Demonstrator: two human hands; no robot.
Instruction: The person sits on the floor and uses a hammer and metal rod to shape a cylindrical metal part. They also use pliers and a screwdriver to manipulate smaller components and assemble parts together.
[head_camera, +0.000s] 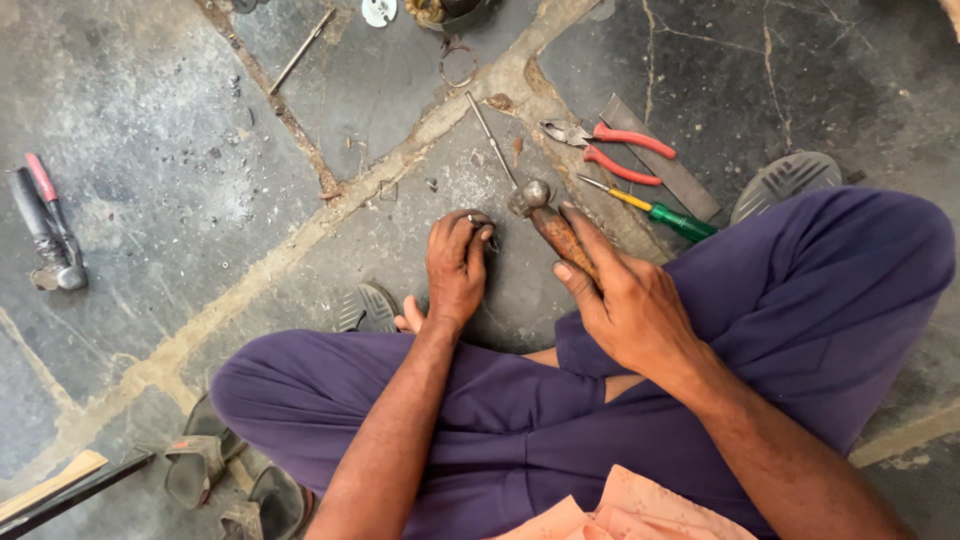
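You sat cross-legged on the stone floor (150, 150), and your right hand (625, 300) was closed around the rusty handle of a small hammer (545, 215), its head pointing toward eleven o'clock, just above the floor. Your left hand (458, 268) was curled shut, fingertips pinching a small metal piece (474, 220) against the stone just beside the hammer head, at its nine o'clock. What the piece was, the view did not show clearly.

A thin metal rod (490, 135) ran up from the hammer head toward twelve o'clock, nearly touching it. At two o'clock from your right hand lay red-handled pliers (610, 150) and a green-and-yellow screwdriver (655, 210), both beside a flat grey file (665, 165), so that side was crowded. A wire ring (458, 65) sat further off at twelve o'clock, near the top edge.

The open room lay at nine to ten o'clock of your left hand: bare stone crossed by a pale mortar joint (300, 235), up to a second hammer and a red-handled tool (45, 230) near the left edge. Your sandal (365, 308) sat just below the left hand, at seven o'clock; your knees (860, 260) closed in the near side.
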